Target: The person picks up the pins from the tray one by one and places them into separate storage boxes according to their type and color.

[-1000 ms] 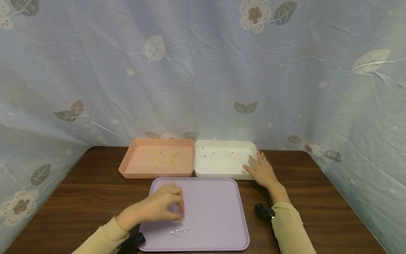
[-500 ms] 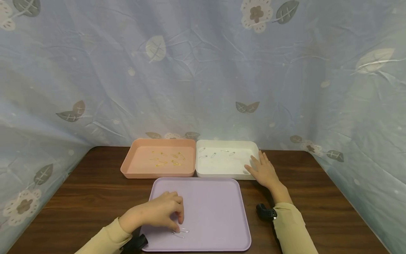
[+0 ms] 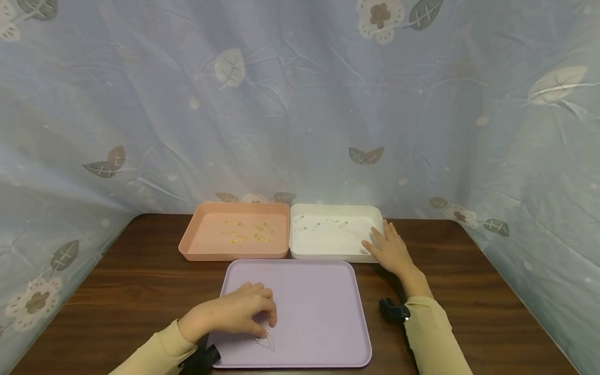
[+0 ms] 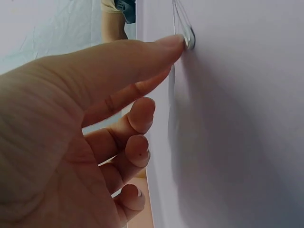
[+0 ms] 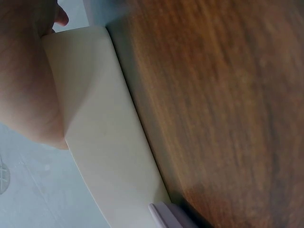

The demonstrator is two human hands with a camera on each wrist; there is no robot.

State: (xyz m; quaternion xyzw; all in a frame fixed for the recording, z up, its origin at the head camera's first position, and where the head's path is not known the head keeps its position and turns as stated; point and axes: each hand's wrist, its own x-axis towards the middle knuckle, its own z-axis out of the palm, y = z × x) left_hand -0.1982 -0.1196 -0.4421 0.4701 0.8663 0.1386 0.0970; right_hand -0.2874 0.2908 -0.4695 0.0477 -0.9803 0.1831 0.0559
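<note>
My left hand (image 3: 239,311) reaches low over the lilac tray (image 3: 319,312), fingers bent. Its thumb tip touches the capped end of a silver safety pin (image 4: 190,39) in the left wrist view, while the index fingertip stands apart from the thumb in the head view. A second silver safety pin (image 3: 258,341) lies beside it, partly covered by the thumb. My right hand (image 3: 392,252) rests with spread fingers on the right rim of the white tray (image 3: 328,257). Several silver safety pins (image 3: 316,226) lie inside that tray. The right wrist view shows the palm against the tray's wall (image 5: 104,123).
Left of the white tray stands a peach tray (image 3: 234,257) with several gold safety pins (image 3: 260,238). Both are behind the lilac tray on a dark wooden table (image 3: 140,291). A patterned cloth (image 3: 300,104) hangs along the table's back and sides.
My left hand has come down toward the silver pins, and its thumb has reached one. That pin has turned to point toward the near edge. The right hand has stayed put.
</note>
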